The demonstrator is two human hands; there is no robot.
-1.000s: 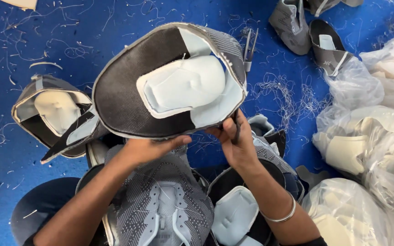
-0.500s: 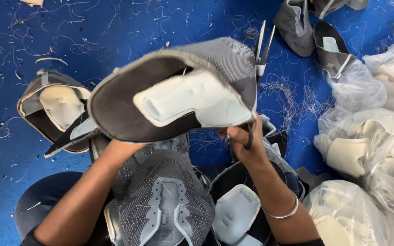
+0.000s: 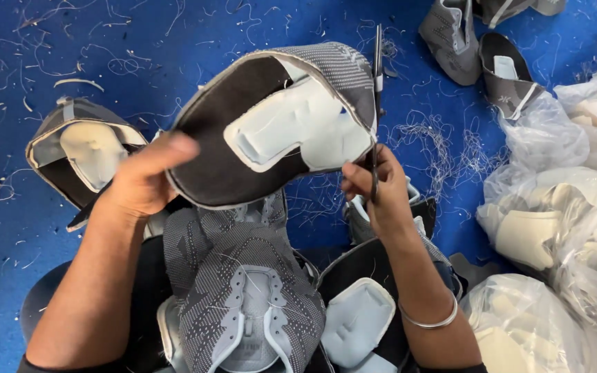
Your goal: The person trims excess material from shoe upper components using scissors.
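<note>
Between both hands [image 3: 374, 197] hung the shoe upper [image 3: 278, 124], raised over the blue floor [image 3: 29, 41]. It looked light, soft and floppy, best gripped at its stitched rim. Left hand [image 3: 143, 176] pinched that rim; right hand held thin scissors [image 3: 377, 103] against it.

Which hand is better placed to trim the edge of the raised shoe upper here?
Right, most likely. The right hand holds thin scissors whose blades lie along the edge of the shoe upper, while the left hand grips its opposite side, steadying it.
</note>
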